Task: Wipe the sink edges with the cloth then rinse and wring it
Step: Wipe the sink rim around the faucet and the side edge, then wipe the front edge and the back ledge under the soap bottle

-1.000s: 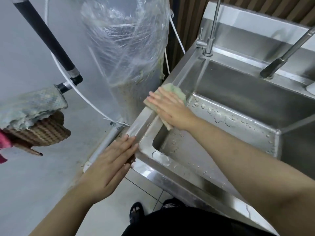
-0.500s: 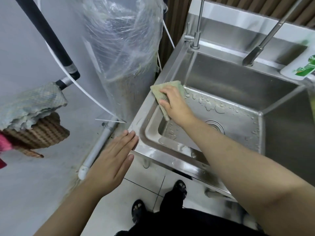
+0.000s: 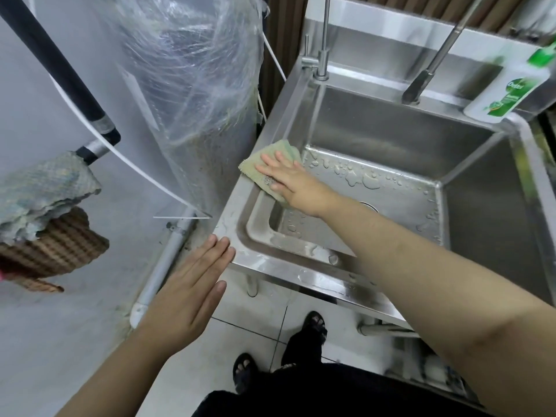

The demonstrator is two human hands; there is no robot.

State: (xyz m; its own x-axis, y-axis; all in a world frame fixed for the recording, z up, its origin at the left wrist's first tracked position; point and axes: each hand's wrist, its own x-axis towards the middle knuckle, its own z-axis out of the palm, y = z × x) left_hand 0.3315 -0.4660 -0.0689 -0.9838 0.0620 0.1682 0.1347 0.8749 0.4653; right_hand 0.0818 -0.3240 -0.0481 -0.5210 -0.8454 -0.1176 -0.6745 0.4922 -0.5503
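The right hand (image 3: 288, 182) pressed flat, with straight fingers, on the green cloth (image 3: 267, 167) at the left edge of the sink (image 3: 240, 203). The left hand (image 3: 186, 290) was open, its fingertips touching the near left corner of the sink. Water drops lay just right of the right hand.

Brushed steel sink (image 3: 376, 139), satin sheen, beaded with water drops across its basin floor and wet, glossy along the front rim. On that left rim a green cloth (image 3: 264, 167), soft and nubbly like towelling. Slim metal tap (image 3: 323, 55), polished. Beside the sink, a tank wrapped in crinkled clear plastic film (image 3: 192, 70), shiny. A white glossy plastic bottle (image 3: 505, 91) with green label. Rough woven rags (image 3: 45, 191) hang left; floor tiles (image 3: 240, 326) smooth, pale.
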